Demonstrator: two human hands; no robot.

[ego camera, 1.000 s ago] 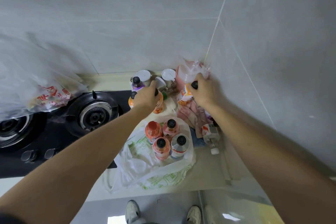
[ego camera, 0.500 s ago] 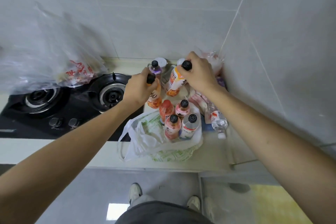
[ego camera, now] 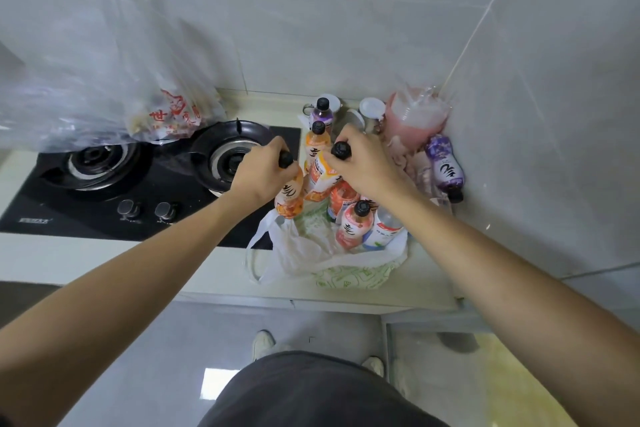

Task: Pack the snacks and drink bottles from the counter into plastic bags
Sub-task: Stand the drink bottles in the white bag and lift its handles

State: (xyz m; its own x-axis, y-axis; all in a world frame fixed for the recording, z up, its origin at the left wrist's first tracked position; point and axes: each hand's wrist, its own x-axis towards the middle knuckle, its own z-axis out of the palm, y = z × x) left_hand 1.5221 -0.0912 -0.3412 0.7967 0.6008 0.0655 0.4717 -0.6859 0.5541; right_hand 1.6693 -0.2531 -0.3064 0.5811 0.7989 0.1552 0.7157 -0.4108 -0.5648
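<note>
Head view, change: both orange bottles, gripped at the back of the surface a second ago, have been carried forward and are now held over the white plastic bag (ego camera: 313,253).
Head view, left hand: the left hand (ego camera: 262,170) is clamped round the neck of an orange bottle (ego camera: 290,196), which hangs at the bag's left rim.
Head view, right hand: the right hand (ego camera: 363,163) is closed on the neck of a second orange bottle (ego camera: 320,177), tilted, just above the bottles in the bag.
Head view, meaning for the task: the lift appears finished; lowering both bottles into the bag is judged the step in hand.
Head view, bag contents: a pink bottle (ego camera: 353,224) and a clear bottle (ego camera: 382,232) stand upright inside, with more partly hidden under the right wrist.
Head view, left to pack: one orange bottle (ego camera: 316,142) and a purple bottle (ego camera: 322,113) stand behind the hands; another purple bottle (ego camera: 446,166) lies near the wall beside a pink bag (ego camera: 414,118).
Head view, surroundings: a gas hob (ego camera: 145,180) lies to the left, with a clear bag (ego camera: 114,87) resting over its back.
Head view, obstruction: the standing bottles crowd the bag's right side, so free room is likely only at its left; the slack rim may fold in.
</note>
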